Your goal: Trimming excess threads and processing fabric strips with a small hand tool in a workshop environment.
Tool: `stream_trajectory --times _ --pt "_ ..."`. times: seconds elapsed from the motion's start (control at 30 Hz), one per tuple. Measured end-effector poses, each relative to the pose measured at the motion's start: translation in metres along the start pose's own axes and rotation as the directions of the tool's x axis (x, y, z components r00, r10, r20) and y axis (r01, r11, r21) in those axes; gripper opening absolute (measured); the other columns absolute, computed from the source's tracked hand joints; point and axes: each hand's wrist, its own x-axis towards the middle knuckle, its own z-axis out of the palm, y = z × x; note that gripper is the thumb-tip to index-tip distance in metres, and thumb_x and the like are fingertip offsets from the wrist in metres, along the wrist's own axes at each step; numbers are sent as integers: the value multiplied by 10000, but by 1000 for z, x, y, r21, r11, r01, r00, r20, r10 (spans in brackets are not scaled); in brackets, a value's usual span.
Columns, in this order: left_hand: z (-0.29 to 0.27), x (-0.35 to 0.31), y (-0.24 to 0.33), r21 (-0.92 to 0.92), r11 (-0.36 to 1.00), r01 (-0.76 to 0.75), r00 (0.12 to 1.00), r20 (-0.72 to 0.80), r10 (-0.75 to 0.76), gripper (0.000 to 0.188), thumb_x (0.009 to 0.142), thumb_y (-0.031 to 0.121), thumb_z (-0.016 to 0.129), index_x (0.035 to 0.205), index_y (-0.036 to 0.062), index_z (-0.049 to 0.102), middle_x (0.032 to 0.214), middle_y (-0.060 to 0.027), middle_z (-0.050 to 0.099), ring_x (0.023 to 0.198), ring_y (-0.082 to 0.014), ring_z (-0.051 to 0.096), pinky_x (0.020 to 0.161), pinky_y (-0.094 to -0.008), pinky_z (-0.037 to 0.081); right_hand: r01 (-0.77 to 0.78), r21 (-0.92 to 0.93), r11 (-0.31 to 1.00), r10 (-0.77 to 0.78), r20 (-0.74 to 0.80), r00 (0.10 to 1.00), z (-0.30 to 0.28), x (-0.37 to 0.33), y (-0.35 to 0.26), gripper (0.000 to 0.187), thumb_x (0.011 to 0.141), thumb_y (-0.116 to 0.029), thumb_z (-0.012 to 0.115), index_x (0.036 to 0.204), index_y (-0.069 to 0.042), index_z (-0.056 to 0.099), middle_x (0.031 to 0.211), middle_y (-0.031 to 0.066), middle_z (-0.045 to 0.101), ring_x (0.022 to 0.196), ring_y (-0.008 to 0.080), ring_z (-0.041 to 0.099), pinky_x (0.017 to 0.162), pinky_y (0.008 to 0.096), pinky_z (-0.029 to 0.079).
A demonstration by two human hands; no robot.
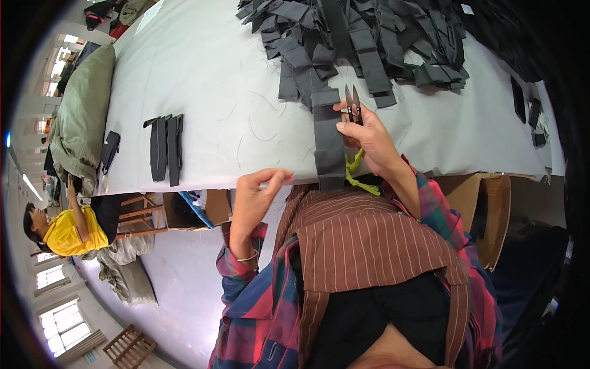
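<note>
Over the brown striped apron [369, 246], the right hand [372, 144] grips thread snips [352, 104] beside a grey strap [327, 144]; the left hand [255, 197] hangs loosely curled, empty.

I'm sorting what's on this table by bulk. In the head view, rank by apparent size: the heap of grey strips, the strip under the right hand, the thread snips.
1. Heap of grey strips, by far the largest.
2. Grey strip under the right hand.
3. Thread snips, smallest.
The heap lies farther off, so its lead is safe.
</note>
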Motion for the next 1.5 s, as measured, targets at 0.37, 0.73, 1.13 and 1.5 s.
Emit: stream_trajectory --times 0.37,0.73,1.13,1.5 --pt "30 29 11 -494 861 117 992 98 -79 498 922 242 598 1325 -15 460 1016 -85 647 865 -112 594 729 -272 491 -50 116 992 28 180 983 10 -3 -8 315 809 -23 540 1115 -93 566 729 -89 395 602 19 339 541 191 278" --pt "58 52 20 -699 677 230 967 243 -77 517 779 218 758 1172 -24 527 1024 -45 603 878 -132 597 799 -300 498 207 -274 939 -160 186 969 6 -3 -2 266 808 -1 473 1051 -56 567 791 -60 483 678 32 416 611 187 350" --pt "53 72 15 -531 844 71 995 -21 -97 315 787 150 728 1010 -5 569 874 -79 667 767 -135 643 676 -225 462 206 -603 771 -274 -22 962 -21 -16 -2 217 839 -31 507 1021 -46 623 808 1 595 694 77 508 604 241 398" --pt "73 91 -5 -478 878 25 997 -51 -56 241 853 69 638 1026 -37 508 968 -104 657 864 -135 634 794 -253 493 334 -926 175 -372 252 894 -26 -18 -6 159 799 -191 671 935 -107 666 848 22 672 754 245 609 651 363 428"
